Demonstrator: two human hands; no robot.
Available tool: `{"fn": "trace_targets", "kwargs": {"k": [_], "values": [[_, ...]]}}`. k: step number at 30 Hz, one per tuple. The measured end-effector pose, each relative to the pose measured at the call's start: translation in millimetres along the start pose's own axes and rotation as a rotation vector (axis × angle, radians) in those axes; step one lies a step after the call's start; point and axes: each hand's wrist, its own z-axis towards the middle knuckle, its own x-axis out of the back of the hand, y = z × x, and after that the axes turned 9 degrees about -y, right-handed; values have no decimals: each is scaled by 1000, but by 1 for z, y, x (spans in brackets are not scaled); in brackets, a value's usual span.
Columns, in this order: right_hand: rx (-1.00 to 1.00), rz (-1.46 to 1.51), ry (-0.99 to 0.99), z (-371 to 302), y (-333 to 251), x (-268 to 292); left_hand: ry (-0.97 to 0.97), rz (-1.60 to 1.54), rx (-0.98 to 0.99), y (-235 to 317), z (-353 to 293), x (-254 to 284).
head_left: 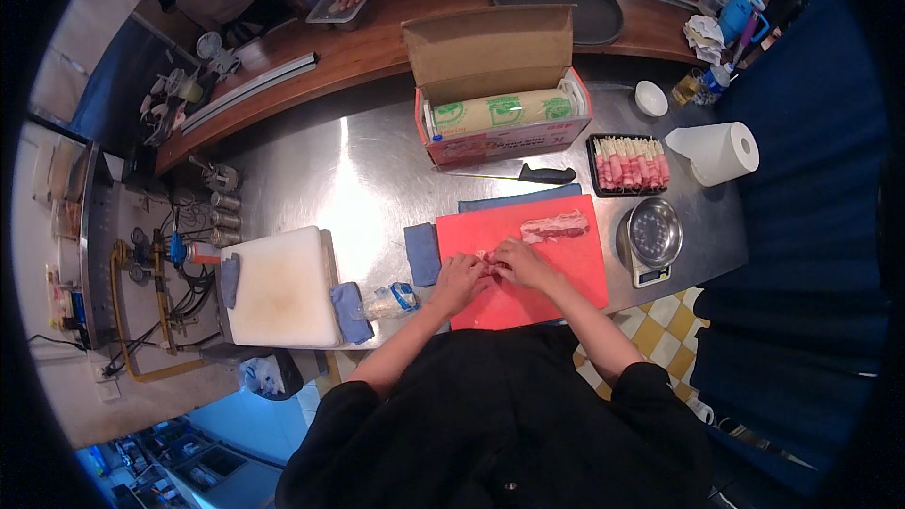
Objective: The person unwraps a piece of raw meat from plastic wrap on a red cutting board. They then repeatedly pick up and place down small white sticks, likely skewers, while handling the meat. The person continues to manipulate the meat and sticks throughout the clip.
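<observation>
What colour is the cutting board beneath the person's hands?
The cutting board is red, best seen in the head view.

Fingers (503, 255) on meat (491, 266), red board (568, 285)

Printed three times in green along the beige roll (504, 111) at one o'clock, too small to make out. Lettered larger across the front of its open box (509, 145), likewise at one o'clock.

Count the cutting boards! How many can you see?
2: the red cutting board, in the middle with meat on it, and the white cutting board, over to the left. Another might be hidden under the white one.
</observation>
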Motion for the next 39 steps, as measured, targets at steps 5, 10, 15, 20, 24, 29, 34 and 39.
{"fn": "trace_targets", "kwargs": {"k": [5,10,15,20,24,29,34,39], "values": [[-80,21,-167,9,4,11,47,51,-19,-3,0,-15],[-72,55,152,-3,-11,9,39,-29,139,1,10,-12],[40,-255,175,-16,-20,-8,-68,-166,276,-13,27,-4],[67,-335,204,-5,-16,-19,-221,-205,313,-28,37,-1],[83,-248,164,-1,-6,-14,-167,-94,206,-25,31,3],[28,-173,122,2,-8,-3,27,31,20,-14,11,0],[-70,-127,49,5,-2,1,57,-29,132,-14,17,-9],[-17,-282,235,0,-32,19,-70,-58,307,-18,32,0]]}}
